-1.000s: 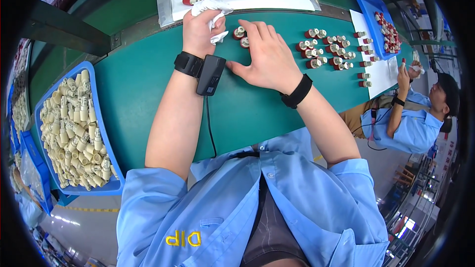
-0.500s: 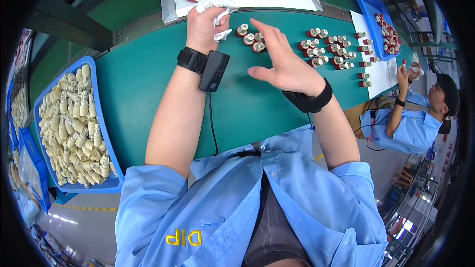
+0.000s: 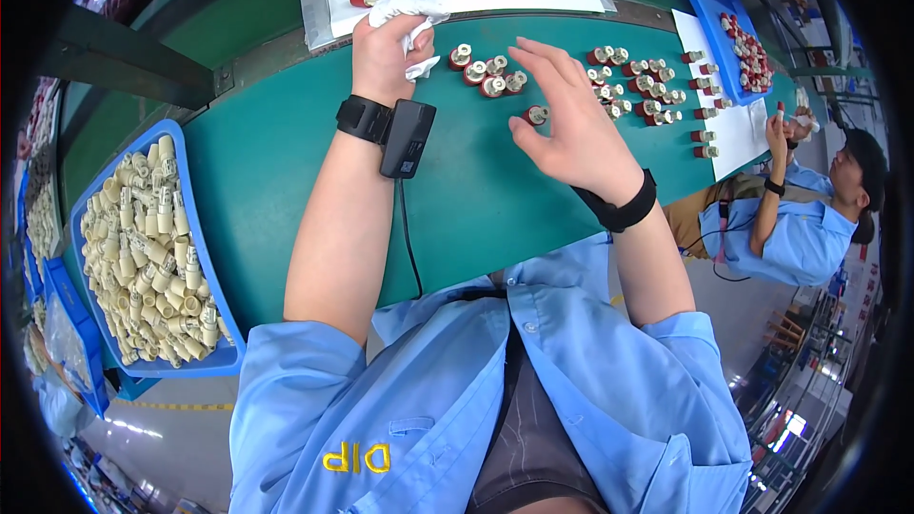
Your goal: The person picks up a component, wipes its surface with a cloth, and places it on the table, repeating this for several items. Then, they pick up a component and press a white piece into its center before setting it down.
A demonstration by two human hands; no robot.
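My left hand [image 3: 379, 62] is closed around a crumpled white cloth [image 3: 409, 9], whose loose ends hang from the fist. My right hand [image 3: 586, 138] hovers over the green tabletop [image 3: 466, 181], thumb and fingers spread. One small red-and-cream cylindrical part [image 3: 535, 115] stands by the tip of the right thumb; it does not look gripped. Between my hands stands a small cluster of the same parts [image 3: 492, 86]. Beyond my right fingers, more of them stand in groups [image 3: 649, 86], partly hidden by the hand.
A blue tray [image 3: 224, 357] of cream cylinders sits at the left. Many red-and-cream parts lie on a white sheet [image 3: 457, 2] at the far edge. On the right are a paper strip [image 3: 731, 157] with parts, another blue tray [image 3: 700, 0], and a co-worker [image 3: 785, 228] holding a part.
My right hand has moved right, away from the small cluster. The single part by its thumb now shows. My left hand still grips the cloth.
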